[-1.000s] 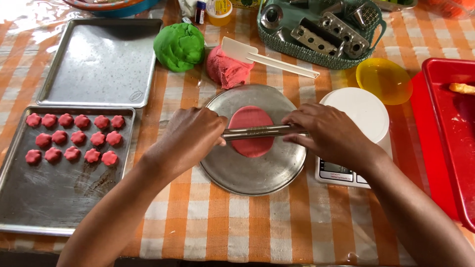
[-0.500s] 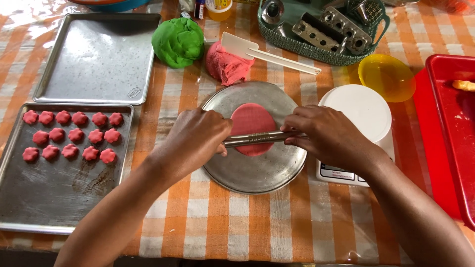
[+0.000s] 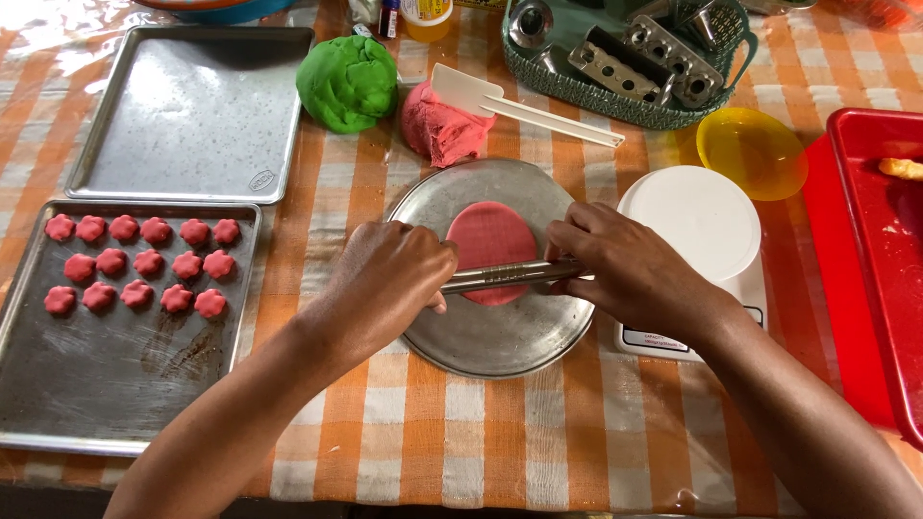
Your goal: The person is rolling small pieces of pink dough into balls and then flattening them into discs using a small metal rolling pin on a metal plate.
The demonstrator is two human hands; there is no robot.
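While my left hand (image 3: pixel 389 279) and right hand (image 3: pixel 625 269) each grip one end of the metal rod (image 3: pixel 510 276), it lies across the pink dough disc (image 3: pixel 490 240) on the round metal plate (image 3: pixel 500 336), ctr frame. Fingers curled shut.

An orange-checked tablecloth (image 3: pixel 481 452) bears two baking trays (image 3: pixel 115 384), round metal plate (image 3: pixel 500 341), scale (image 3: pixel 692 279), basket (image 3: pixel 577 91).

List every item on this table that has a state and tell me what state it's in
left hand: gripping metal rod
right hand: gripping the rod's other end
pink dough disc: flattened on round metal plate, under the rod
near baking tray: partly filled with pink flower shapes
far baking tray: bare
green dough: unrolled lump
pink dough lump: unrolled, white spatula on it
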